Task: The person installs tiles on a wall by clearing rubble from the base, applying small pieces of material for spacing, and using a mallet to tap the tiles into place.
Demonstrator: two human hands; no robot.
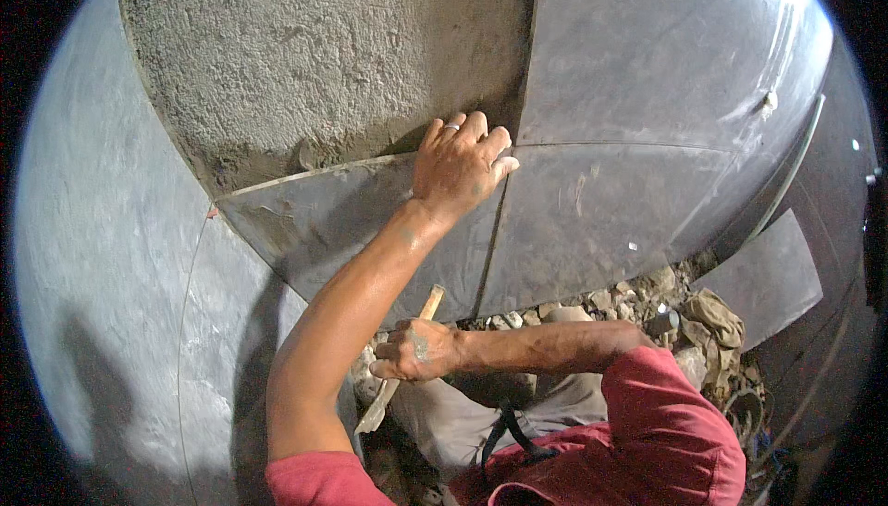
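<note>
One tile under left hand (right hand grips trowel).

Grey stone tile tilted against mortar; trowel angled below.

I am looking at a building site, a wall being clad: rough grey mortar bare above, dark stone slabs set against it, rubble at the foot.
</note>
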